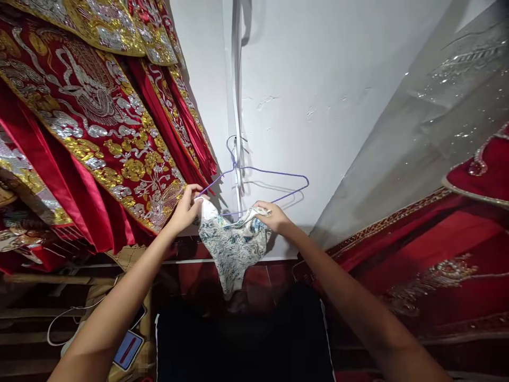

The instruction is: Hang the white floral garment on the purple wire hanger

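A purple wire hanger (278, 172) hangs by its hook from a white fitting on the wall strip. A white, blue and green patterned garment (233, 249), narrowing to a point at the bottom like a one-piece swimsuit, hangs down in front of the hanger's lower part. My left hand (187, 209) is closed at its upper left, by a white cup-like part and the hanger's left arm. My right hand (272, 216) pinches the upper right edge of the cloth, below the hanger's right arm. The hanger's lower bar is partly hidden behind the cloth.
Red costumes with gold and silver embroidery (131, 148) hang on the left. A sheer sparkling white cloth (397, 154) and a red beaded garment (429, 254) are on the right. Low on the left, a phone (128, 350) lies on a bamboo seat (145, 318) near a white cable (51, 331).
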Motion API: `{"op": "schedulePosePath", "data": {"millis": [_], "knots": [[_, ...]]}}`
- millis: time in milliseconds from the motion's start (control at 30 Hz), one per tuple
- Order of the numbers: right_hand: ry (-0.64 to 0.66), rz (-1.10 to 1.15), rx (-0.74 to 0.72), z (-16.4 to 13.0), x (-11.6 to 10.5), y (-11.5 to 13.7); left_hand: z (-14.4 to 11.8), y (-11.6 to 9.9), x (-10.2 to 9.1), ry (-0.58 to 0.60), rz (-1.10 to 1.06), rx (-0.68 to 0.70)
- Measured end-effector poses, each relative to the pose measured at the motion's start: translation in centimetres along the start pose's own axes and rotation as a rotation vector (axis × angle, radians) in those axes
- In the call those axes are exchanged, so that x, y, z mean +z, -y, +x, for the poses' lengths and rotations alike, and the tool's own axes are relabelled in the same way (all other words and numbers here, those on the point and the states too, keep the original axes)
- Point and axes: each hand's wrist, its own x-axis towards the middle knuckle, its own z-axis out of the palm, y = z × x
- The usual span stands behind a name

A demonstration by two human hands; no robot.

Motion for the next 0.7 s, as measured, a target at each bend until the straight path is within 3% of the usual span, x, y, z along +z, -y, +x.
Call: {"op": "schedulePosePath", "data": {"millis": [67,200,267,367,467,567,633,700], "knots": [[-0.087,-0.013,-0.016,-0.4,-0.9,-0.1,0.1,0.1,-0.3,-0.047,0.044,0.000],[-0.519,-0.078,-0.013,-0.5,-4.2,-1.0,0.6,0.0,-2.0,-0.043,0.121,0.001],[-0.580,-0.115,0.033,-0.2,-6.2,-1.3,1.1,-0.3,-2.7,-0.003,0.163,0.033],[-0.354,-0.085,0.070,0.0,-9.3,-0.6,1.9,-1.1,-3.6,-0.006,0.234,0.094],[-0.049,-0.014,0.091,-0.2,-12.3,1.1,2.5,-1.5,-4.1,-0.128,0.296,0.108],[0.173,0.116,0.171,-0.3,-13.1,2.8,3.0,-1.6,-3.7,-0.188,0.300,0.057],[0.132,0.256,0.172,-0.3,-11.6,3.4,3.2,-1.8,-2.7,-0.185,0.254,0.013],[-0.055,0.319,0.098,-0.4,-8.9,3.6,3.4,-2.3,-1.5,-0.207,0.214,-0.007]]}}
